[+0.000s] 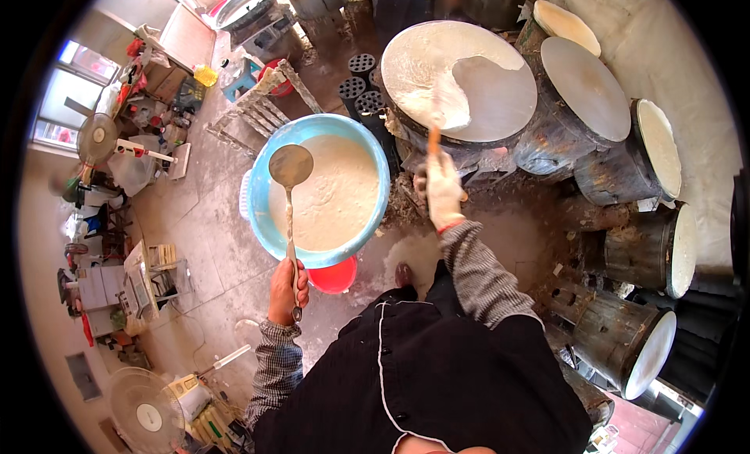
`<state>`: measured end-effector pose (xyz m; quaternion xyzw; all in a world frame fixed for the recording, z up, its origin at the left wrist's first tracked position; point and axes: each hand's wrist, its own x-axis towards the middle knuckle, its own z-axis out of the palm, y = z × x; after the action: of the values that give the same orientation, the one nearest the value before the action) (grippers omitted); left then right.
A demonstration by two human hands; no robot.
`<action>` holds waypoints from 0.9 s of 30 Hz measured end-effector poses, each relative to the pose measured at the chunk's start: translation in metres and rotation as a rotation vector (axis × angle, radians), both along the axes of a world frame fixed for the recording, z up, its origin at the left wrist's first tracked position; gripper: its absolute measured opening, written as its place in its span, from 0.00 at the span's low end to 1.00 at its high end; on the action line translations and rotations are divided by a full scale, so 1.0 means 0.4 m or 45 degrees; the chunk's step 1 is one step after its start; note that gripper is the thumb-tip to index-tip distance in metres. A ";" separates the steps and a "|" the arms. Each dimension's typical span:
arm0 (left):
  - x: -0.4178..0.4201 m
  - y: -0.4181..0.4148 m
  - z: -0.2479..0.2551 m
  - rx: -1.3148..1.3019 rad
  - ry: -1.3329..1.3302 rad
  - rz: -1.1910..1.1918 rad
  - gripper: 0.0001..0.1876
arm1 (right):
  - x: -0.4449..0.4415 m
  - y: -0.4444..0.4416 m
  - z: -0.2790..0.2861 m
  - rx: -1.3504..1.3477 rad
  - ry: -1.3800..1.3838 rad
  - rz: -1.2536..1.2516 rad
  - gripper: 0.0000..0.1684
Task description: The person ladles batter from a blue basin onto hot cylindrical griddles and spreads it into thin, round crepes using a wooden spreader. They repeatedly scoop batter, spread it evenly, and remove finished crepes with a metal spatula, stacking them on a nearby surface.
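Observation:
My left hand (pixel 287 287) grips the handle of a long metal ladle (pixel 291 166). The ladle's round bowl is over the light-blue plastic basin (pixel 258 220), which holds thick pale batter (pixel 345 190). My right hand (pixel 443 187), in a pale work glove, is closed around the orange-brown handle of a spreading tool (pixel 434 141). That tool's far end is blurred against wet batter (pixel 419 73) on a large round griddle (pixel 498 108). Batter covers the griddle's left and far parts, while the grey surface shows at its right.
Several drum stoves with round griddle tops (pixel 586 88) curve along the right. Honeycomb coal briquettes (pixel 362 63) and a batter-crusted wooden rack (pixel 258 114) stand beyond the basin. A red bucket (pixel 333 275) is partly under it. Electric fans (pixel 146 416) stand at left.

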<state>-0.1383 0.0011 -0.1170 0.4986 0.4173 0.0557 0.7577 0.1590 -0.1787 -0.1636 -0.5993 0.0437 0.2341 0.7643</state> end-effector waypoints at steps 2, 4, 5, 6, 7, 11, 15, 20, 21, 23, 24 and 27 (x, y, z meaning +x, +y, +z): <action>-0.006 -0.004 0.000 0.015 -0.006 0.012 0.18 | 0.012 0.062 -0.068 -0.066 -0.076 0.126 0.20; -0.023 -0.004 0.011 0.036 0.003 0.037 0.18 | 0.011 0.075 -0.072 -0.104 0.018 0.189 0.19; -0.029 -0.005 0.016 0.046 0.014 0.035 0.18 | 0.009 0.038 -0.072 -0.045 0.067 0.154 0.20; -0.029 -0.005 0.015 0.052 0.011 0.033 0.18 | 0.015 -0.002 -0.063 -0.005 0.142 0.124 0.20; -0.034 -0.008 0.014 0.056 0.009 0.035 0.18 | 0.018 -0.044 -0.060 0.032 0.218 0.098 0.20; -0.030 -0.018 0.012 0.028 -0.023 0.068 0.18 | 0.044 -0.191 -0.036 -0.071 0.286 -0.024 0.21; 0.036 -0.054 0.033 -0.005 -0.089 -0.009 0.18 | 0.058 -0.173 -0.015 -0.163 0.088 -0.147 0.21; 0.112 -0.092 0.052 -0.012 -0.149 -0.104 0.18 | 0.005 -0.166 -0.058 -0.548 -0.160 0.342 0.25; 0.116 -0.098 0.056 -0.005 -0.143 -0.111 0.18 | 0.000 -0.197 -0.023 -0.599 -0.145 0.362 0.24; 0.135 -0.112 0.074 0.005 -0.136 -0.142 0.18 | 0.055 -0.296 -0.049 -0.463 0.021 0.211 0.23; 0.143 -0.120 0.085 0.008 -0.135 -0.158 0.18 | 0.081 -0.332 -0.038 -0.438 0.072 0.162 0.23; 0.178 -0.146 0.107 0.009 -0.128 -0.191 0.18 | 0.157 -0.356 -0.035 -0.152 0.188 0.063 0.22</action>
<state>-0.0671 -0.0572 -0.0742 0.5276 0.3399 0.0252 0.7782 0.2219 -0.3210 -0.1778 -0.6257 0.0989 0.2936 0.7159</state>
